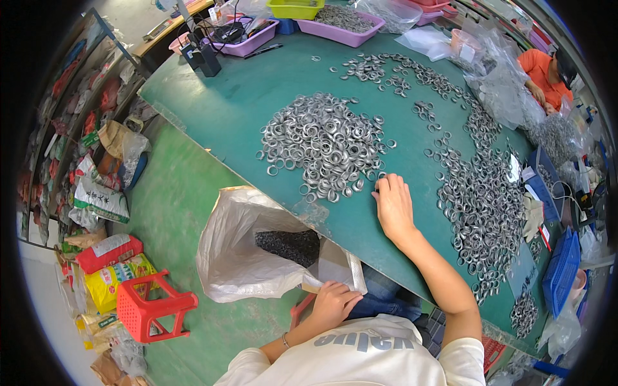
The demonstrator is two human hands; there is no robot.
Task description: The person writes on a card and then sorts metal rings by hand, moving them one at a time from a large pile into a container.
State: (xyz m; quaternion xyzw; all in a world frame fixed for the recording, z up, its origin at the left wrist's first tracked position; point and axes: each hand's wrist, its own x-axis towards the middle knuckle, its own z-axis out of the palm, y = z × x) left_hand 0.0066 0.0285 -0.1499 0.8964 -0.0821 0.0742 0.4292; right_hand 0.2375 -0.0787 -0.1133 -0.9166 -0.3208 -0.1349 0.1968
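Head view is looking down on a person in a white shirt sitting at a green table (257, 96). Nearest, the left hand (333, 303) is resting by the lap, fingers curled shut on the edge of a white plastic bag (235, 257) that is hanging open below the table edge, with a dark heap of small parts lying inside it. Beside the bag, on the green floor, a red plastic stool (149, 307) is standing next to some colourful sacks.

Further out, the right hand (393, 206) is lying palm down on the table, fingers close together and their tips touching the near edge of a pile of metal rings (325, 145); whether it is pinching a ring cannot be told. A longer band of rings (483, 199) is stretching along the table to the right of that hand.

Farther still, purple trays (347, 29) and a yellow-green tray (295, 9) are sitting at the far end of the table, and another person in an orange top (539, 67) is working at the far right among clear plastic bags.
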